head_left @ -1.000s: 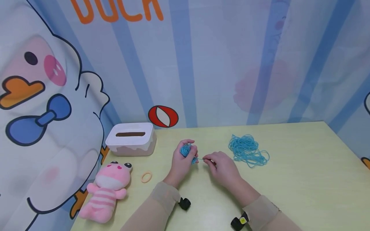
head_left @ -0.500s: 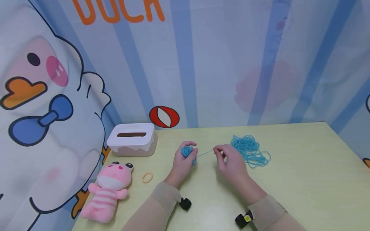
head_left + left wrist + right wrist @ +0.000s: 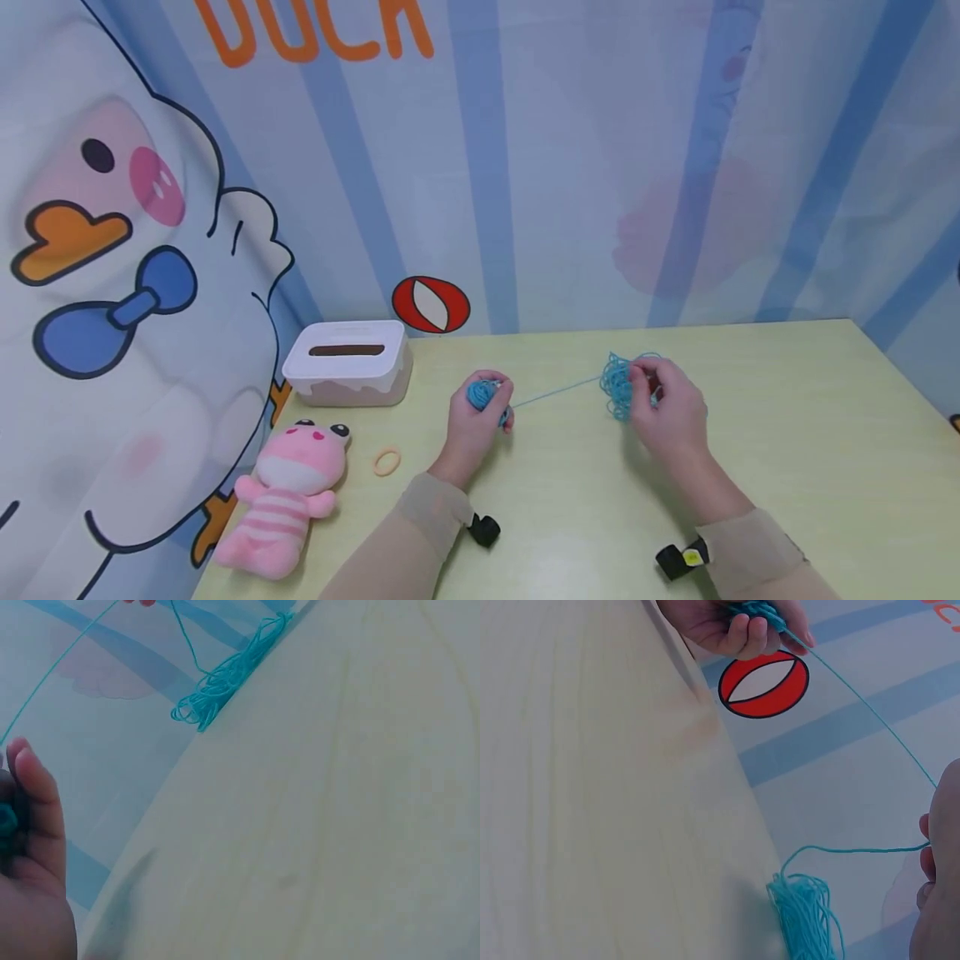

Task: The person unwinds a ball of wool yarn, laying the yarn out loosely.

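My left hand (image 3: 472, 421) grips a small wound ball of blue yarn (image 3: 482, 394), its fingers curled round it above the table. A taut strand of yarn (image 3: 555, 391) runs from that ball to my right hand (image 3: 671, 408), which pinches it between thumb and fingers. Behind and partly hidden by the right hand, a loose heap of the same yarn (image 3: 617, 387) lies on the table. In the right wrist view, a slack strand (image 3: 855, 850) links the heap (image 3: 806, 915) to the pinching fingers. The left wrist view catches only the edge of the left hand (image 3: 37, 847).
A white lidded box (image 3: 347, 364) with a slot stands at the back left of the table (image 3: 555, 517). In front of it lie a pink striped plush toy (image 3: 288, 500) and a small peach-coloured ring (image 3: 387, 461). A printed curtain (image 3: 570, 167) hangs behind the table.
My right hand has moved right, away from the left hand, and now hovers over the loose heap. The strand between the hands has grown longer. My left hand has hardly moved.
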`<act>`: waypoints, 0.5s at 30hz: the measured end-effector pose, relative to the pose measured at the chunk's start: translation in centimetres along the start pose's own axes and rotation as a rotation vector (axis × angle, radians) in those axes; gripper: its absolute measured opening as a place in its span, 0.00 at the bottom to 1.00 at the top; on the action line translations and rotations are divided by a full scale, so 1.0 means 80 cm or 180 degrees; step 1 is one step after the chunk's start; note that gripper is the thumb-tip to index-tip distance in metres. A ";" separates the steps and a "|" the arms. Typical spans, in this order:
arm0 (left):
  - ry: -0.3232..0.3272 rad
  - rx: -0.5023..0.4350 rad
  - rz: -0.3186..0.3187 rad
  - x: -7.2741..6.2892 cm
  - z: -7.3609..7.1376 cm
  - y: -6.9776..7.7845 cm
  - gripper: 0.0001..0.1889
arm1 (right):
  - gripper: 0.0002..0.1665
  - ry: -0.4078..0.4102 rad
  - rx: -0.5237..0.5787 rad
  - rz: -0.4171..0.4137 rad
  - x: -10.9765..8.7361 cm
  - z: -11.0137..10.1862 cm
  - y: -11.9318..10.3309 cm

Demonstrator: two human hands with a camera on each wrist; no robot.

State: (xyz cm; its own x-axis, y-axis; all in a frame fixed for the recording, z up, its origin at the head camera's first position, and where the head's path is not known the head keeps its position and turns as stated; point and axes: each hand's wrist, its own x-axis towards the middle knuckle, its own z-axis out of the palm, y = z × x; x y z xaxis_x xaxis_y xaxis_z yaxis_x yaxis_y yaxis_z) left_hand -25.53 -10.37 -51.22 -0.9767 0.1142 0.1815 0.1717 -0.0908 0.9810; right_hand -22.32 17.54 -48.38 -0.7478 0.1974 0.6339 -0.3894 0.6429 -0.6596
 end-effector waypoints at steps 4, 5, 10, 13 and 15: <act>-0.0104 -0.0116 -0.0086 0.002 0.002 0.000 0.21 | 0.08 -0.0012 -0.0101 0.0188 0.001 -0.018 0.011; -0.0120 -0.0139 -0.0114 0.003 0.002 0.000 0.22 | 0.09 -0.0020 -0.0127 0.0234 0.001 -0.022 0.013; -0.0002 0.0014 -0.0101 0.003 0.001 -0.002 0.21 | 0.10 -0.0057 -0.0219 0.0492 0.000 -0.040 0.024; 0.0153 0.0175 0.0008 0.003 -0.001 -0.004 0.17 | 0.10 -0.0030 -0.0224 0.0612 0.001 -0.049 0.029; 0.0254 0.0215 0.0102 0.002 -0.003 -0.004 0.14 | 0.11 -0.0040 -0.0241 0.0728 0.002 -0.054 0.033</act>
State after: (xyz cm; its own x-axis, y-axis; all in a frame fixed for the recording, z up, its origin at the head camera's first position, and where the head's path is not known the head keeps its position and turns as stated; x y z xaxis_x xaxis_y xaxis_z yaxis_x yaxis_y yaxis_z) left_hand -25.78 -10.52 -51.53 -0.9772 0.0329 0.2096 0.2088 -0.0258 0.9776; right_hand -21.17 22.48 -48.28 -0.8188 0.3352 0.4661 -0.1680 0.6364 -0.7528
